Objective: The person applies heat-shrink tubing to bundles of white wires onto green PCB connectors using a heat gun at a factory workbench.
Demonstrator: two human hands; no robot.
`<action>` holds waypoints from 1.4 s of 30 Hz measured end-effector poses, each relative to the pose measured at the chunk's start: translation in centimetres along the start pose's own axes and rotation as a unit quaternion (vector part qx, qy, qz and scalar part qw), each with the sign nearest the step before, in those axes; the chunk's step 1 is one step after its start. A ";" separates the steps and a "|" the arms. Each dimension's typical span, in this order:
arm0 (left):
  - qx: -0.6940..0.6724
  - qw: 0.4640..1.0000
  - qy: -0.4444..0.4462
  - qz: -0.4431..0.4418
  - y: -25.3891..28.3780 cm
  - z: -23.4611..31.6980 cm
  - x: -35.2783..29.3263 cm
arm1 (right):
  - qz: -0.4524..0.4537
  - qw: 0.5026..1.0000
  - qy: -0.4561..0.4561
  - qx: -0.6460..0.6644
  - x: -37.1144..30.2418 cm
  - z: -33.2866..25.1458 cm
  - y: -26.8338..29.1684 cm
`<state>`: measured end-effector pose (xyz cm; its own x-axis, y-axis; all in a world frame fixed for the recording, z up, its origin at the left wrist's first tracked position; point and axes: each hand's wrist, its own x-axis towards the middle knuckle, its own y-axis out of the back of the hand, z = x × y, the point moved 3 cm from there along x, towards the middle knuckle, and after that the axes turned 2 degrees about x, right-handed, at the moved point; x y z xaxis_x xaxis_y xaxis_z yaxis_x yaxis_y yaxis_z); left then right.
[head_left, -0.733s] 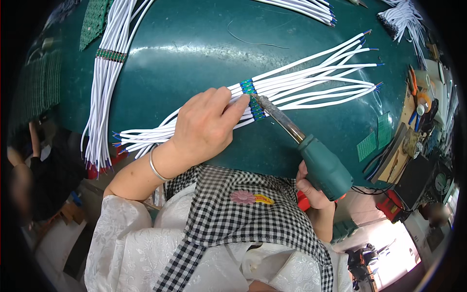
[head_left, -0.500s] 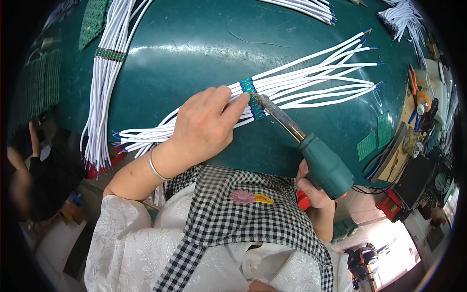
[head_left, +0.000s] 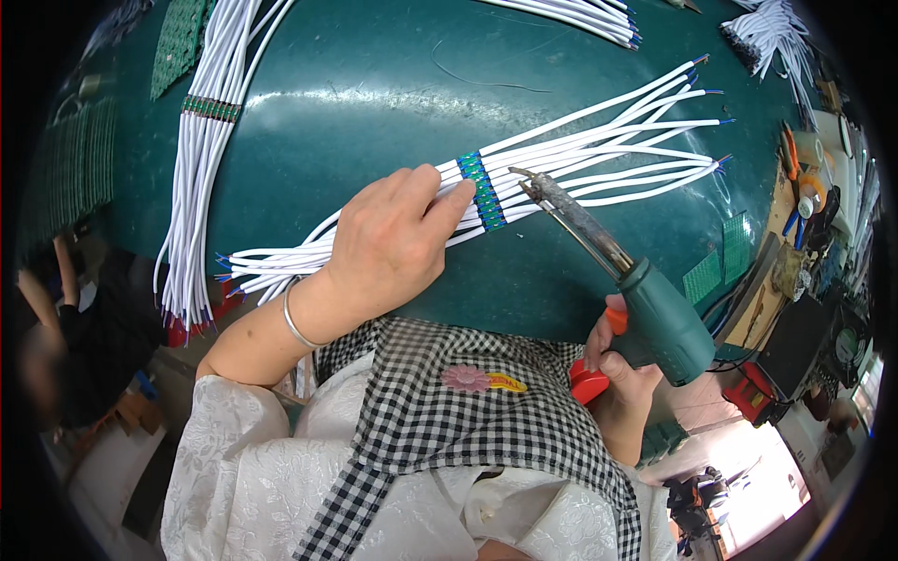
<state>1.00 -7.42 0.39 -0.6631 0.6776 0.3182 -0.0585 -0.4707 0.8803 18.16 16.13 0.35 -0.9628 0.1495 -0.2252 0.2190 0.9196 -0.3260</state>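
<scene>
My left hand (head_left: pixel 388 238), with a bangle at the wrist, is closed over a bundle of white cables (head_left: pixel 599 140) on the table. Its thumb and forefinger tip lie at a narrow strip of green circuit boards (head_left: pixel 484 192) across the middle of the bundle. My right hand (head_left: pixel 619 369) grips a dark green soldering gun (head_left: pixel 669 323) with an orange trigger. The gun's metal tip points up and left, over the cables to the right of the strip and apart from it. Blue and brown wire ends show at both ends of the bundle.
Another bundle of white cables (head_left: pixel 201 178) with a board strip lies at the left. More white cables (head_left: pixel 571 17) lie at the far edge. Green board panels (head_left: pixel 716 262) rest at the right, near orange-handled pliers (head_left: pixel 790 154) and tape rolls. A green table (head_left: pixel 337 131) carries the work.
The soldering gun's tip has lifted off the board strip and shifted right, with my right hand moving slightly right. My left hand stays on the cables, which moved slightly left.
</scene>
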 end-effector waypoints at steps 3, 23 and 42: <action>0.001 1.000 0.000 0.004 -0.2 0.1 0.2 | 0.009 1.000 -0.002 -0.006 0.0 0.1 0.0; -0.013 1.000 0.007 0.003 -0.4 0.4 0.7 | 0.326 0.854 0.393 0.097 -4.6 -8.5 13.7; 0.018 0.979 0.136 -0.152 1.5 -1.2 1.7 | 0.271 0.902 0.335 0.032 -5.1 -4.6 15.2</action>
<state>-1.10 -7.68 1.86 -0.7937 0.6052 -0.0618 -0.2616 -0.2477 0.9328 25.65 31.01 0.78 -0.5870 0.7759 0.2310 0.6734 0.6263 -0.3928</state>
